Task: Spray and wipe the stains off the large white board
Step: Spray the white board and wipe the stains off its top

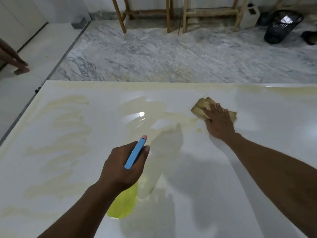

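A black basket [281, 26] lies tipped on the marble floor [154, 54] near wooden frame legs [169, 14].

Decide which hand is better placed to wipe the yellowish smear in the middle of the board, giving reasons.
Right. The right hand presses the cloth on the board beside that smear; the left hand grips the spray bottle.

A spray bottle [132, 177] with yellow liquid is being gripped by the left hand [125, 167] above the white board [223, 194]. At 2 o'clock from it, a tan cloth [201, 105] is being pressed flat onto yellowish stains [65, 127] by the right hand [219, 122].
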The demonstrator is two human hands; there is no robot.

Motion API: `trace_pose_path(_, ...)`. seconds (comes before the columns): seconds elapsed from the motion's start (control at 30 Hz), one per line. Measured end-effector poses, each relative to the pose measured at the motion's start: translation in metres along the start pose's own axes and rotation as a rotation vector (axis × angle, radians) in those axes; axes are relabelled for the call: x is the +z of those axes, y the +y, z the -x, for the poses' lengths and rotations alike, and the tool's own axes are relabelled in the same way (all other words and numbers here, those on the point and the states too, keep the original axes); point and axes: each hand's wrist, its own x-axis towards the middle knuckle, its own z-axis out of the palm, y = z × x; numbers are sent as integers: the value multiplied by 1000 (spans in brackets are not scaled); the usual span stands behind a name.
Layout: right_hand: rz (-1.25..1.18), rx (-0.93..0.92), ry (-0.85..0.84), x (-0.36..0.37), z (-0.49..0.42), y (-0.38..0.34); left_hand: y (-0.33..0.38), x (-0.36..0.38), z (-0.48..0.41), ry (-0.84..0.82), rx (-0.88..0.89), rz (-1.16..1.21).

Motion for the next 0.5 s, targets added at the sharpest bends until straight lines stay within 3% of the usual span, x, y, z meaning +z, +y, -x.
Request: trace_pose_path(0.5,-188,-113,-43,117,334,-202,-75,-93,196,-8,69,13)
